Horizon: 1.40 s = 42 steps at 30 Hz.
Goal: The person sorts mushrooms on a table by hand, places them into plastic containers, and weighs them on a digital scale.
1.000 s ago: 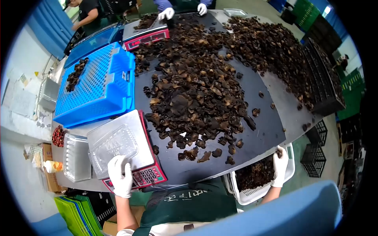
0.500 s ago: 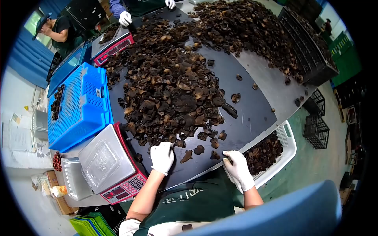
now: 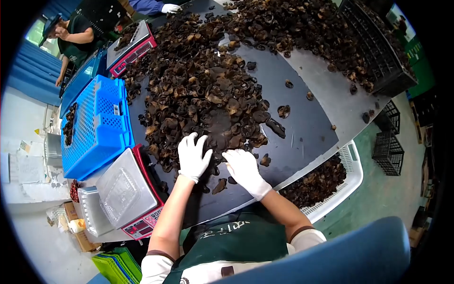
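Observation:
A large heap of dark brown dried fungus pieces (image 3: 203, 94) lies on the black table surface (image 3: 302, 118). My left hand (image 3: 193, 156), in a white glove, rests at the heap's near edge with its fingers apart and nothing visible in it. Just right of it, my right hand (image 3: 246, 171), also gloved, reaches to the same edge; its fingers are close together and their tips touch or nearly touch the pieces. Whether it holds a piece is not clear. A few loose pieces (image 3: 219, 186) lie between and below the hands.
To the left are a scale (image 3: 127, 189) with a clear plastic tray on it, an upturned blue crate (image 3: 97, 128) and a second scale (image 3: 132, 47). A white basket (image 3: 352, 180) of pieces is below the table edge. Black crate (image 3: 378, 52) at right; co-worker's gloved hand (image 3: 170, 8) at top.
My left hand has gone from the near scale to the heap. My right hand has left the white basket and moved left to the heap's edge. The view has shifted.

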Available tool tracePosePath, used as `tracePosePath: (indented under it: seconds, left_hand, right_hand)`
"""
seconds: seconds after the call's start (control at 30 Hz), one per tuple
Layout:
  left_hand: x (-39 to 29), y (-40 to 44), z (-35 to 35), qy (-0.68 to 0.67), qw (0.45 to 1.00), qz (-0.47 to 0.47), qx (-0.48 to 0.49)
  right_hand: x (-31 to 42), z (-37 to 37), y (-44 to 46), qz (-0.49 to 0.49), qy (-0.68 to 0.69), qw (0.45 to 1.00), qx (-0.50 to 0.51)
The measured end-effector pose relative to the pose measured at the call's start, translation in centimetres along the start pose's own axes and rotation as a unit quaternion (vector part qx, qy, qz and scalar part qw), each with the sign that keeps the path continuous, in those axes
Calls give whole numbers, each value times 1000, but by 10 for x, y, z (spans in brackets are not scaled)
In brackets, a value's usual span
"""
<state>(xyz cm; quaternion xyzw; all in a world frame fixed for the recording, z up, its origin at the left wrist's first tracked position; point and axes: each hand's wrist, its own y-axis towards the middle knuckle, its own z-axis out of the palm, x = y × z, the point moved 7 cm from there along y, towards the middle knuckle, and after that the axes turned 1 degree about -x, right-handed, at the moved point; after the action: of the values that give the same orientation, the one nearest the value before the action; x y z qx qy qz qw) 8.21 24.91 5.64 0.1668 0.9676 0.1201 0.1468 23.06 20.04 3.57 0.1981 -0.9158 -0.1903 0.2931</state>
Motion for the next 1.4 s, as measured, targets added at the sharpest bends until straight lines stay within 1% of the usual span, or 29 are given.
tracePosePath:
  seconds: [0.03,0.07,0.13,0.23,0.3,0.33,0.37,0.4,0.47,0.53,0.57,0.6,0.67,0.73,0.8,0.83,0.87,0.9,0.93,1.0,1.07,1.1,1.13,1.17,1.2,1.23,1.27,1.33,1.4]
  left_hand:
    - [8,-9,6,11,1000,16,5]
    - [9,-17,6,22,999,33,10]
    - [8,-37,3,-7,999,48,23]
    - [8,-79,-3,2,999,12,37]
    - [11,-103,-10,6,999,-24,39]
    - [15,-111,-12,-5,999,-38,37]
    - [14,-117,-20,-7,998,-61,15]
    - [10,-118,-30,-9,997,-83,-8]
    - [-15,-111,-52,-29,997,-43,-62]
    - [-42,-108,-42,-119,992,26,-10]
    - [-56,-102,-37,-113,992,38,33]
    - [-60,-102,-20,-103,991,46,66]
    - [-56,-114,15,-49,986,39,153]
    - [-58,-110,15,-99,985,47,131]
    - [-66,-93,-5,-338,937,-59,71]
    - [-91,-80,-21,-386,919,-27,79]
    - [-120,-74,-31,-497,849,-38,176]
    - [-152,-70,-48,-593,779,24,203]
    - [-178,-76,-52,-632,709,90,298]
    - [-178,-71,-56,-552,790,151,218]
    - [-140,-51,-53,-382,909,156,58]
    - [-117,-39,-64,-251,961,112,33]
    - [-83,-37,-53,-162,984,28,61]
    - [-49,-53,-44,-96,993,-69,21]
    - [-19,-79,-19,28,994,-109,16]
    - [-7,-98,-8,25,993,-107,53]
    - [1,-115,-2,20,990,-107,89]
    - [-12,-149,-4,-19,994,-13,109]
    - [-18,-175,-8,-48,993,22,109]
  right_hand:
    - [-6,24,-1,0,-51,997,57]
    - [-8,24,2,1,-48,997,57]
    - [-16,31,3,22,-36,985,168]
    - [-27,-47,8,72,182,980,-32]
    - [-54,-92,-10,197,161,967,-17]
    - [-72,-116,-26,206,110,971,-57]
    - [-96,-136,-51,285,100,952,-49]
    - [-114,-156,-75,385,56,921,17]
    - [-138,-179,-119,358,-139,913,135]
    - [-133,-189,-131,331,-264,893,151]
    - [-135,-185,-134,370,-208,892,154]
    - [-118,-184,-121,333,-180,917,128]
    - [-104,-171,-117,349,-83,926,118]
    - [-80,-157,-110,273,-82,954,90]
    - [-58,-127,-116,243,-29,959,139]
    - [-44,-110,-117,240,31,955,172]
    - [-30,-94,-117,234,91,946,205]
    - [-17,-87,-111,191,107,958,188]
    - [-8,-81,-108,145,122,967,171]
    - [-13,-62,-109,111,63,983,129]
    - [-17,-70,-90,127,-14,989,69]
    - [-22,-66,-81,139,-26,988,54]
    - [-28,-56,-76,154,-61,985,52]
    - [-31,-41,-71,157,-69,982,77]
    - [-31,-29,-67,157,-78,979,101]
    - [-15,-21,-63,106,-70,985,114]
    - [0,-16,-55,85,-2,986,143]
    - [31,4,-69,-31,33,987,157]
    - [50,13,-74,-106,50,978,175]
